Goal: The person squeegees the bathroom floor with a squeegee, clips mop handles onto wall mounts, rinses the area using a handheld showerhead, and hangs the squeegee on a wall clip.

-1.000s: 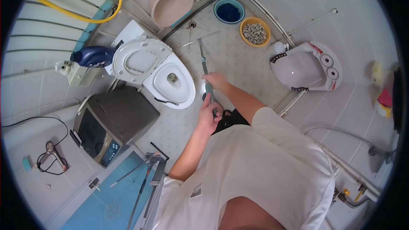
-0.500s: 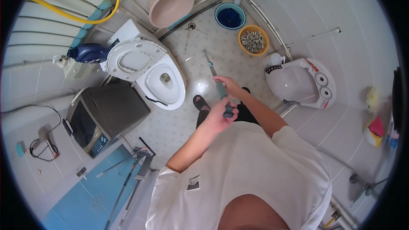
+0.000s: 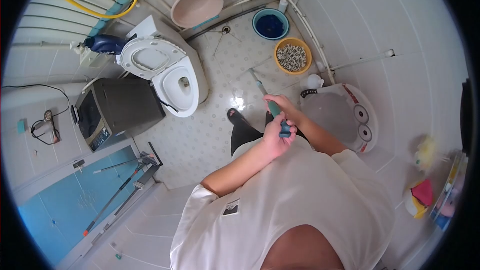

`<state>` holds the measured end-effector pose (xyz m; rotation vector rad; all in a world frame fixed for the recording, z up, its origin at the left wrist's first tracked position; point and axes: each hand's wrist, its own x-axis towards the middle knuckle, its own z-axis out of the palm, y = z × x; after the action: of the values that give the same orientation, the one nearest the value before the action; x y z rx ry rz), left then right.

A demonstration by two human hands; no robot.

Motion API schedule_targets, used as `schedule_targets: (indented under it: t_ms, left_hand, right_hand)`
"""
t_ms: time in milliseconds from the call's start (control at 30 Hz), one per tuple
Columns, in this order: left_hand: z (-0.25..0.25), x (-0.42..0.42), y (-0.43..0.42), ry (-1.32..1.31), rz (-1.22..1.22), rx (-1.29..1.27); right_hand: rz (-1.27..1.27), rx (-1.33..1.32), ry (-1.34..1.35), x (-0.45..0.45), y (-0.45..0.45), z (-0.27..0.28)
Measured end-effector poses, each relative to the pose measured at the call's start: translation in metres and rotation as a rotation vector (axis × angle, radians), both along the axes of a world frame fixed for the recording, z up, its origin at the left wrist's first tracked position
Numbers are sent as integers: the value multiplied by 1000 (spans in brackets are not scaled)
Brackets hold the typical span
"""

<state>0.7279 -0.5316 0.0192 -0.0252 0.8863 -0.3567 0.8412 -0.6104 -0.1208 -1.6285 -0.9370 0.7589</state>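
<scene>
At the middle of the bathroom, the left hand (image 3: 274, 132) is closed around the near end of one long-handled tool (image 3: 273, 107), fingers curled over it, the dark butt showing beside them. Just to its right and farther along the handle, the right hand (image 3: 285, 105) wraps the green grip close to where the pale shaft begins. The tool runs away from both hands, slanting up and left, its thin crosswise head at the tiled floor (image 3: 190, 162). Around them, from the left, come one hair dryer (image 3: 49, 117) on the wall, three poles (image 3: 117, 189) together by the blue panel (image 3: 47, 210), one dark blue bottle (image 3: 106, 44), one grey washing machine (image 3: 132, 105), one toilet (image 3: 182, 95) with its lid raised, one pink basin (image 3: 197, 7), and one sandalled foot (image 3: 237, 116). Farther right are one blue basin (image 3: 255, 23), one orange basin (image 3: 310, 60) full of small patterned pieces, too many to count, one white tub (image 3: 330, 115) with two cartoon eyes, and two toys, a yellow one (image 3: 426, 153) and a pink-and-yellow one (image 3: 420, 197).
</scene>
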Motion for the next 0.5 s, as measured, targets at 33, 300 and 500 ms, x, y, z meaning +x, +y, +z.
schedule_targets:
  t_ms: [33, 300, 500]
  left_hand:
    - [-5, 6, 2, -8, 14, -14]
    - [-44, 46, 12, 65, 70, 104]
    - [-69, 93, 44, 88, 72, 137]
  right_hand:
    - [26, 45, -29, 7, 3, 3]
    - [-72, -311, 379, 54, 48, -42]
    - [-194, -540, 648, 105, 103, -51]
